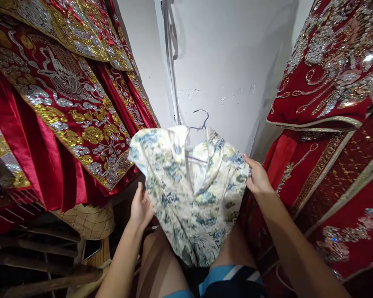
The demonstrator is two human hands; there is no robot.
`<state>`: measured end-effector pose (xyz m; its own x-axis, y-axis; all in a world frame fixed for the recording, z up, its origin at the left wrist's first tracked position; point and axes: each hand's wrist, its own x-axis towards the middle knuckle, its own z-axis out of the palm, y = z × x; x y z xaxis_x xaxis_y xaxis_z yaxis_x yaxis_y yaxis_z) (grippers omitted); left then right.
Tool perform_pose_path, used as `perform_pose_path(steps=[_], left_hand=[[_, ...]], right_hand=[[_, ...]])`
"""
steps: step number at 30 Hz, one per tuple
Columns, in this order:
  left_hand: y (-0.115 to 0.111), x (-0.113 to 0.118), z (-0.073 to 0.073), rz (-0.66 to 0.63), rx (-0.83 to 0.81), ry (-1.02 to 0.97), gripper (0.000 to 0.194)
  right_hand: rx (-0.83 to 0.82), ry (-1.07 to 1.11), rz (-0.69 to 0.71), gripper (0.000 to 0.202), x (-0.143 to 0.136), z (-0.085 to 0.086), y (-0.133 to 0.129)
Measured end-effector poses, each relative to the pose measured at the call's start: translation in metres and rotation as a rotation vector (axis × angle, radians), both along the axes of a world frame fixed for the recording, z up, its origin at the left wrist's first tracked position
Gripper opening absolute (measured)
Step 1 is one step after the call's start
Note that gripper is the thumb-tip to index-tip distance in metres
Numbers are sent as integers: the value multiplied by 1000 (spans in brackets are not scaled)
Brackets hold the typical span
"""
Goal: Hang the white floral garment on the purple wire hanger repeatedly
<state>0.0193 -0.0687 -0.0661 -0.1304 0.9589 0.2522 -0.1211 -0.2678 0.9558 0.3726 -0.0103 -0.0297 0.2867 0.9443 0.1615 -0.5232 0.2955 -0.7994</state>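
The person's right hand (258, 176), toward four o'clock, is clamping the edge of a white V-necked garment in soft fabric printed with blue, grey and yellow flowers (174, 194), thumb in front and fingers going behind. The left hand (142, 208), between seven and eight o'clock, is resting just beside the garment's opposite edge; its thumb is standing apart from its fingers, whose tips are passing out of sight behind the cloth. The garment is filling the centre of the view, its neckline facing the wearer of the camera, and a thin purple hanger (204, 126) is showing through the neck, its hook pointing up toward one o'clock. The gathered lower end is hanging at six o'clock before the person's bare legs (161, 256) and blue, black and white shorts (230, 283); whether it is touching them cannot be told.

Red clothing embroidered in gold and silver (65, 82) is hanging from nine to eleven o'clock, and red clothing with silver beading (332, 74) from two to four. A pale wall (230, 54) is rising at twelve. Brown wooden slats (35, 245) are lying toward eight o'clock, near a quilted tan piece (88, 221).
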Motion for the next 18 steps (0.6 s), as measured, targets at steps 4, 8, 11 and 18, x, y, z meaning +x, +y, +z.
perform_pose_path(steps=[4,8,11,18], left_hand=[[-4,13,-11,32,-150,-189,68],[-11,25,-21,160,-205,-206,74],[-23,35,-29,153,-189,-201,74],[-42,76,-54,136,-248,-242,72]], right_hand=[[78,-67,59,35,-16,25,25],[101,-175,168,36,-42,31,22],[86,-224,94,34,-42,19,9],[60,-236,-411,39,-53,-66,-36]])
